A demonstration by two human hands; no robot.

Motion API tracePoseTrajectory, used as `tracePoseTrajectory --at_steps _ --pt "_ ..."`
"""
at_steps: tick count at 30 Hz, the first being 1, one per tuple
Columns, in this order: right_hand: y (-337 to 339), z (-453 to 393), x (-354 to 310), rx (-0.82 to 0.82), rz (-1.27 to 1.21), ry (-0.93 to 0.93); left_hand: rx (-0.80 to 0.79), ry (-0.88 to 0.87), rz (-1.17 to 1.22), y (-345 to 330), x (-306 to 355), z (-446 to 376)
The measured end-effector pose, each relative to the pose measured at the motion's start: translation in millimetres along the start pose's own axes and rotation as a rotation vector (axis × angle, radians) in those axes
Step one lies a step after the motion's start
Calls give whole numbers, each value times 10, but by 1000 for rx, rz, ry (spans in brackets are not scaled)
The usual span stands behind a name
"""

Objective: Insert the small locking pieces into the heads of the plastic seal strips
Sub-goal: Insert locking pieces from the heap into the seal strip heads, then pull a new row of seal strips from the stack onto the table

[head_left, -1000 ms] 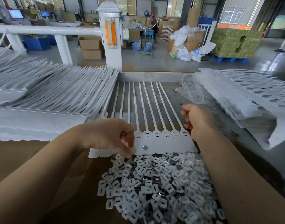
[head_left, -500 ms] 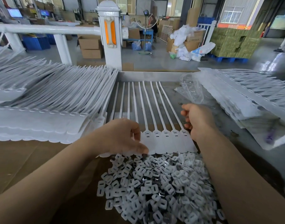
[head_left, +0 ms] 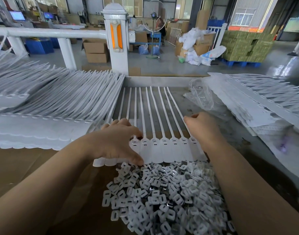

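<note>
Here, locking pieces (head_left: 162, 197) heap loose below seal strips (head_left: 164, 146).

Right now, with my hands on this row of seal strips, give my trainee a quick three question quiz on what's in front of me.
1. True or false: the loose locking pieces lie nearer the worker than the strip heads.
2. Which hand rests on the left end of the row: left hand or right hand?
3. What lies right of the tails: A clear plastic bag, B scissors, C tape?

Key: 1 true; 2 left hand; 3 A.
</note>
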State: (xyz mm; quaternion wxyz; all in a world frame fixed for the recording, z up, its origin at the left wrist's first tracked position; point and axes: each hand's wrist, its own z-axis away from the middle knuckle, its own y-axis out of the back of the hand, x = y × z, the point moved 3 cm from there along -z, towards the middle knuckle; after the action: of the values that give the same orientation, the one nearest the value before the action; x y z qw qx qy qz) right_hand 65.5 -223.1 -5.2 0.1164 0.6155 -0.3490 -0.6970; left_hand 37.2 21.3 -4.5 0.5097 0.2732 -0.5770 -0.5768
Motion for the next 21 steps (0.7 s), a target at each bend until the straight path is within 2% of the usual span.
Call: tracePoseTrajectory --at_steps 10,21 --pt "27 8 -8 -25 -213 -44 75 -51 55 -12 92 16" --pt "125 -42 -1 136 -434 -9 257 -167 -37 44 274 39"
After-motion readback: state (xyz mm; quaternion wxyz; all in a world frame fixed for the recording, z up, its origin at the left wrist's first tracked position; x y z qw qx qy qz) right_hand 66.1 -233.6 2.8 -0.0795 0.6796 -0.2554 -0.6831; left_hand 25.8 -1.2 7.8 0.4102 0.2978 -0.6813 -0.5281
